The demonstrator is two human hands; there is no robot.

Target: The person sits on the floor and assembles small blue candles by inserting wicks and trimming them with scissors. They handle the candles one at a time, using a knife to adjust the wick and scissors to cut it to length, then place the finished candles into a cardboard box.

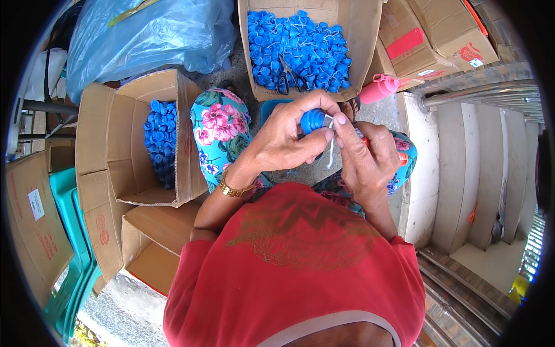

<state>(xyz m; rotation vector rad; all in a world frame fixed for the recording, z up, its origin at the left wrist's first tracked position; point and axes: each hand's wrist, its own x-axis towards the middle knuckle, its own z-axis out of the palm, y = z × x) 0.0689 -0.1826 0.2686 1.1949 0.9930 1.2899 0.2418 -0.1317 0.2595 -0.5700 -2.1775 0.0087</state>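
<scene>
My left hand grips a round blue plastic piece between thumb and fingers, in front of my knees. A white string hangs down from the piece. My right hand pinches close against it, thumb and fingertips at the piece's pale end. Something with orange-red parts is tucked in the right hand; the fingers hide most of it, so its kind cannot be made out. Ahead, a cardboard box holds many blue pieces with white strings, and dark-handled scissors lie on them.
Left of my knees stands an open box with more blue pieces. A pink bottle and cartons are at the far right. Steps with metal rails lie right. Blue plastic sheeting and a green plastic chair are left.
</scene>
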